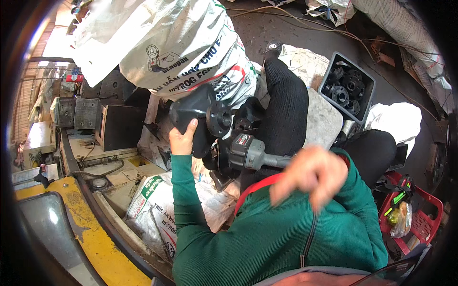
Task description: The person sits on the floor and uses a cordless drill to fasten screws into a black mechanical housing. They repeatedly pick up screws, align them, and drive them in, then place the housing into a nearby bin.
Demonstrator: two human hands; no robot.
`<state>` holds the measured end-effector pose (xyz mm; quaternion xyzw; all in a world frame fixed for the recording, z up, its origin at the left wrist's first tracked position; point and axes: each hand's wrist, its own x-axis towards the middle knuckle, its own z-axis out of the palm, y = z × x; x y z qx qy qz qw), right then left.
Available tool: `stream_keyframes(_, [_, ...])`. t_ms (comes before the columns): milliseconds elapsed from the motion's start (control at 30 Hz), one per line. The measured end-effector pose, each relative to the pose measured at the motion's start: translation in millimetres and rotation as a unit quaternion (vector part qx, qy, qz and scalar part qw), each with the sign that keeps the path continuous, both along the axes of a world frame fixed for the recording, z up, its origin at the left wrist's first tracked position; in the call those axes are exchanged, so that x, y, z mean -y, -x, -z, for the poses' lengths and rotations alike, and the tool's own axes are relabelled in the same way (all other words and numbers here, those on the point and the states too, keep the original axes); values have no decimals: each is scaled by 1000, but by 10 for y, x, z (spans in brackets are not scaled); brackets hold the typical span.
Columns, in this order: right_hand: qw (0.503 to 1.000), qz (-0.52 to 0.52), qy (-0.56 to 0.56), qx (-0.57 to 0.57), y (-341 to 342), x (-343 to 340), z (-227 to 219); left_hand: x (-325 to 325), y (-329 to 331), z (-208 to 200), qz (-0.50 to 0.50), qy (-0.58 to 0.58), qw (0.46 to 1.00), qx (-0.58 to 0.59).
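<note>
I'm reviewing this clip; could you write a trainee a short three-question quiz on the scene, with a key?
1. What does the left hand hold?
2. What does the grey bin contain?
A) White sacks
B) Black round parts
C) Green bottles
3. True or false: the power tool lies inside the bin.

Key:
1. A black part with a round flange.
2. B
3. False; it is at the person's lap.
</note>
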<state>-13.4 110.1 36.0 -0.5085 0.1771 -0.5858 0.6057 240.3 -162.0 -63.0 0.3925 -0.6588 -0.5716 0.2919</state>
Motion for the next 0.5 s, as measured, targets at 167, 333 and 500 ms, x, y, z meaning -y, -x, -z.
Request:
stream_keyframes(167, [977, -106, 144, 119, -348, 46, -482, 28, 263, 653, 153, 174, 776, 587])
stream_keyframes(333, [976, -31, 210, 46, -307, 218, -646, -180, 453, -538, 131, 190, 967, 110])
stream_keyframes(500, [965, -42, 258, -1, -427, 223, -645, 731, 858, -2482, -35, 566, 818, -96])
